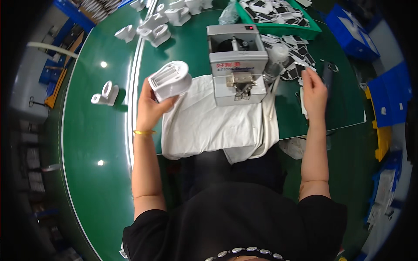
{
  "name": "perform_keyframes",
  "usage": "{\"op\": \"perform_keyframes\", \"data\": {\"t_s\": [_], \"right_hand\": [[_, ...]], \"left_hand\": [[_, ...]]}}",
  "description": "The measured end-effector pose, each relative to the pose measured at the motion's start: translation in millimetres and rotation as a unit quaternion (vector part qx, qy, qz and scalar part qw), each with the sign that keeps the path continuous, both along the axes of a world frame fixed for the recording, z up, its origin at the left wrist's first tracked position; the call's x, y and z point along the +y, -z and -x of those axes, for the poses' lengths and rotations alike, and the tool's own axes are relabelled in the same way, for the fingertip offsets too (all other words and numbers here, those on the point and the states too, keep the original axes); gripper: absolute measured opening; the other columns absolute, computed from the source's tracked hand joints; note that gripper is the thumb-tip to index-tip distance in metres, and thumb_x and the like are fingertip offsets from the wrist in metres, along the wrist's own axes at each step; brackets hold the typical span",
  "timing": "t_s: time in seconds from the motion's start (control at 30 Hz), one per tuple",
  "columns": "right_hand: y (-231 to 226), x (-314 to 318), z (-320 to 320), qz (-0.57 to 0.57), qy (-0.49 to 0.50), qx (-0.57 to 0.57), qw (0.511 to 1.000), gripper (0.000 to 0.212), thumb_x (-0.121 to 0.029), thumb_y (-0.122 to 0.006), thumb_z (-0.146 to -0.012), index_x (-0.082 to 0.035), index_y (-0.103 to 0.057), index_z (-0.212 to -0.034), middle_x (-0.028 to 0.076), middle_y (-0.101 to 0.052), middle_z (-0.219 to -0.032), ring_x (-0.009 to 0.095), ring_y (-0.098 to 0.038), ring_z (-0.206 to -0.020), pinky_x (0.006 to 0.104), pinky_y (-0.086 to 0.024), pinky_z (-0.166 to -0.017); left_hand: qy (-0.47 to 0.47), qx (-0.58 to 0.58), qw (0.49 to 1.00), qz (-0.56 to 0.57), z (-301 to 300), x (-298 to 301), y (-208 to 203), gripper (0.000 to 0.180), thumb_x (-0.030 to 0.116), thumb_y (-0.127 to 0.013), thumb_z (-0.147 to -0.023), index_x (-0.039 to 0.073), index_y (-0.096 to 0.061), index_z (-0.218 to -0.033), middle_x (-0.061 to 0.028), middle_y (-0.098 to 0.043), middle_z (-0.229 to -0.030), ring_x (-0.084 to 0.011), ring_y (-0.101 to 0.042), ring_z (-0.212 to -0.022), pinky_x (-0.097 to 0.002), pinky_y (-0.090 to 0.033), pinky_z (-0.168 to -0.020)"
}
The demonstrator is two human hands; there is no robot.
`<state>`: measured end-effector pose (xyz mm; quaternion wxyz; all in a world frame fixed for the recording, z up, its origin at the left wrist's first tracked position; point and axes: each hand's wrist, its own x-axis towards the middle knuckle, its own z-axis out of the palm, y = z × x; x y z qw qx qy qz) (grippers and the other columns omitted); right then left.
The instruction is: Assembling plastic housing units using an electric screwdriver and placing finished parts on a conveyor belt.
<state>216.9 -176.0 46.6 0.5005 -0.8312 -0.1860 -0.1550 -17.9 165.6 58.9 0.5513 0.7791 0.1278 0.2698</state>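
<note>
Head view, with the clock face centred on the picture: the left hand [150, 104] is closed round a white housing [172, 80] at 11 o'clock, thumb along its near side, the slotted recess facing up. The housing is raised over the left edge of the cloth [209, 124]. At 2 o'clock the right hand [315, 93] has its fingers drawn narrow, tips near a pale sliver beside the pile [300, 52] of black and white pieces; blur hides whether it is gripped, so I cannot tell.

The machine [238, 67] stands at 1 o'clock, the bottle [276, 58] just right of it, the green tray [314, 31] beyond. A lone part [106, 95] sits on the table [98, 139] at 10 o'clock, more white parts [156, 35] at 11.

The housing could slip, since one hand alone bears it and its shell looks smooth. Pieces in the pile overlap, so a narrow pinch could lift two or scatter neighbours. A right hand swinging toward 11 could knock the bottle. The cloth hangs over the near edge at 6 o'clock, so a tug from the lap could drag it
</note>
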Motion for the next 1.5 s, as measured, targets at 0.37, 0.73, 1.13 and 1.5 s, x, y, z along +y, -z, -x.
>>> {"op": "perform_keyframes", "data": {"t_s": [0.37,0.73,1.13,1.5], "right_hand": [[-58.5,46.8,130.2,-0.254,-0.368,0.179,0.876,0.038,0.003,-0.057,-0.093,-0.001,-0.051,-0.13,0.004,-0.063,-0.098,0.005,-0.057,-0.077,0.0173,-0.045,-0.066],[-42.6,54.1,173.5,-0.227,-0.388,0.214,0.867,0.025,0.003,-0.065,-0.089,0.001,-0.053,-0.111,0.009,-0.067,-0.093,0.009,-0.062,-0.074,0.0204,-0.05,-0.06],[-38.8,47.6,166.0,0.056,-0.29,-0.137,0.946,0.051,-0.002,-0.07,-0.087,0.001,-0.048,-0.133,0.011,-0.061,-0.115,0.014,-0.057,-0.105,0.0279,-0.047,-0.09],[-16.3,55.7,174.6,-0.285,-0.405,0.34,0.8,0.064,-0.009,-0.07,-0.089,0.009,-0.036,-0.139,0.013,-0.057,-0.126,0.018,-0.057,-0.111,0.0318,-0.048,-0.094]], "left_hand": [[0.0,-0.066,0.997,0.026,33.2,-125.8,29.8,0.077,0.006,-0.077,-0.067,0.0,-0.049,-0.139,-0.0079,-0.054,-0.105,-0.0206,-0.048,-0.099,-0.0307,-0.041,-0.092],[-0.084,-0.091,0.963,-0.239,34.0,-148.9,37.5,0.074,0.014,-0.083,-0.069,-0.003,-0.052,-0.134,-0.0083,-0.06,-0.104,-0.0215,-0.049,-0.096,-0.0323,-0.042,-0.086],[-0.112,-0.131,0.957,-0.234,34.4,-153.9,43.9,0.08,0.01,-0.084,-0.062,-0.001,-0.053,-0.135,-0.0094,-0.049,-0.101,-0.0221,-0.047,-0.091,-0.0297,-0.044,-0.08],[0.171,-0.124,0.957,0.201,53.7,-153.9,22.1,0.093,0.01,-0.077,-0.076,-0.002,-0.022,-0.151,-0.017,-0.045,-0.135,-0.0263,-0.045,-0.127,-0.0353,-0.037,-0.105]]}}
